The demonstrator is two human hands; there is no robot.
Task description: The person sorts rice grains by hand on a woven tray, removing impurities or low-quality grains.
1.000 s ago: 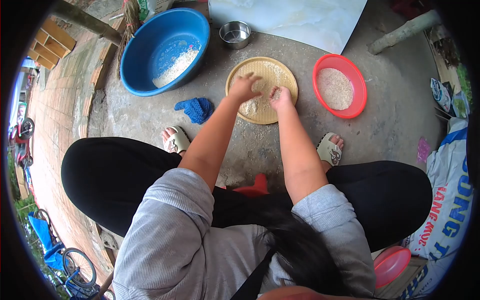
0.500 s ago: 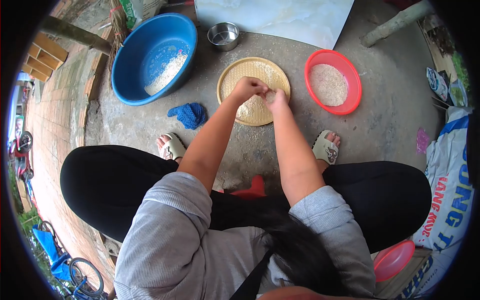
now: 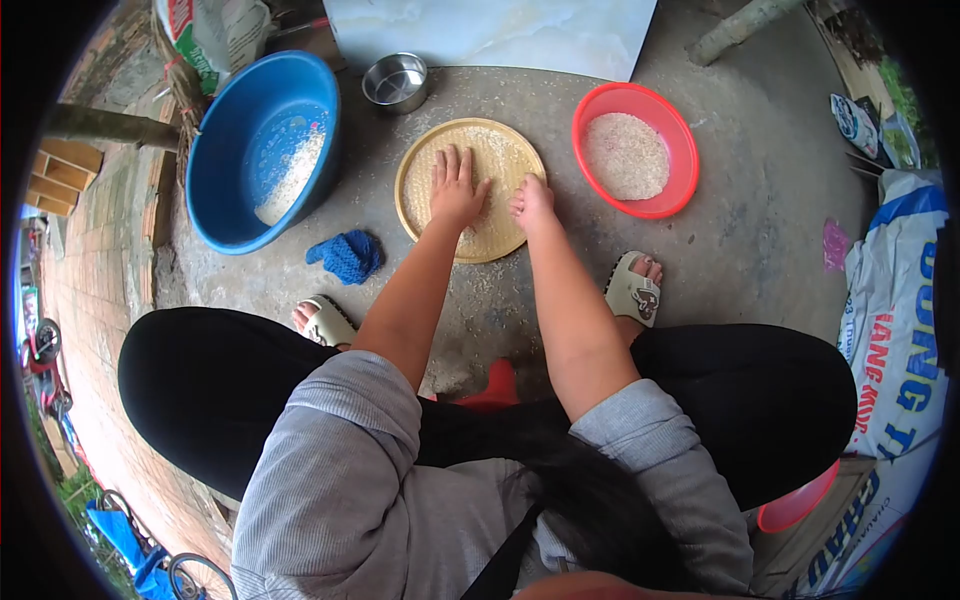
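A round woven bamboo tray [image 3: 408, 190] lies on the concrete floor in front of me, with pale rice grains [image 3: 490, 140] scattered over it. My left hand [image 3: 458, 190] is spread flat on the tray's left half, fingers pointing away from me. Over the tray's right side, my right hand [image 3: 532, 203] is closed in a fist; whatever it holds is hidden by the fingers. To the right stands a red plastic basin [image 3: 684, 160] with rice [image 3: 627, 155] in it. On the left, a large blue basin [image 3: 215, 170] is tilted, with rice [image 3: 293, 180] gathered along its right side.
A steel bowl [image 3: 395, 83] sits beyond the tray, near a pale marbled board [image 3: 490, 35]. A crumpled blue cloth [image 3: 347, 257] lies near my left sandal [image 3: 328, 325]. Printed sacks [image 3: 900, 310] stand at the right. Loose grains dot the floor.
My hands have come apart. The left has moved from the right hand's fingers down flat onto the tray; the right, earlier partly open around grains, is now a fist. The view has shifted slightly.
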